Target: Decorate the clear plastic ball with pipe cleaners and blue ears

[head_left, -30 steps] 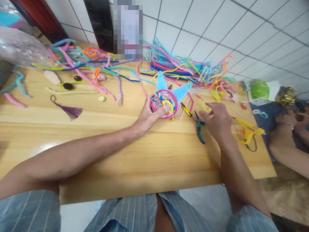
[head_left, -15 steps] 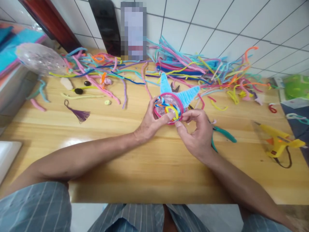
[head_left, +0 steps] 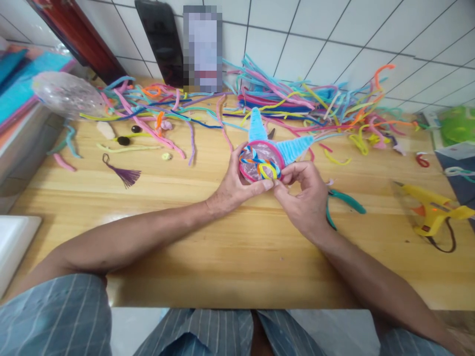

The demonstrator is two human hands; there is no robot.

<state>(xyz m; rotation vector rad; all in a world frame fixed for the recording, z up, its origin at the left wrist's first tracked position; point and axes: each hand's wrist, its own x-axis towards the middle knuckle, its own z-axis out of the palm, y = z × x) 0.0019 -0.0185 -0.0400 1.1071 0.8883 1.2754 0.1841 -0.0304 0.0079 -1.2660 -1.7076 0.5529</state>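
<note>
Between my hands is a round pipe-cleaner craft (head_left: 260, 163) with a pink rim, a clear shiny middle crossed by twisted coloured strands, and two light-blue pointed pieces sticking up from its top. My left hand (head_left: 241, 183) is closed around its left side, thumb along the lower rim. At the lower right rim, my right hand (head_left: 302, 195) pinches the craft's edge, thumb and forefinger near the yellow loop (head_left: 269, 171). Green-handled pliers (head_left: 347, 200) lie just right of my right hand, their jaws hidden behind it.
Pipe cleaners (head_left: 282, 101) are heaped along the tiled wall. Two phones (head_left: 161, 44) lean there. A yellow glue gun (head_left: 430, 207) lies at right, a purple tassel (head_left: 124, 174) at left. A clear plastic bag (head_left: 69, 94) and a white tray-like object (head_left: 17, 247) are at the left edge.
My right hand has come left from above the pliers to the craft's right rim and now grips it. My left thumb has slid from the yellow loop down to the rim.
</note>
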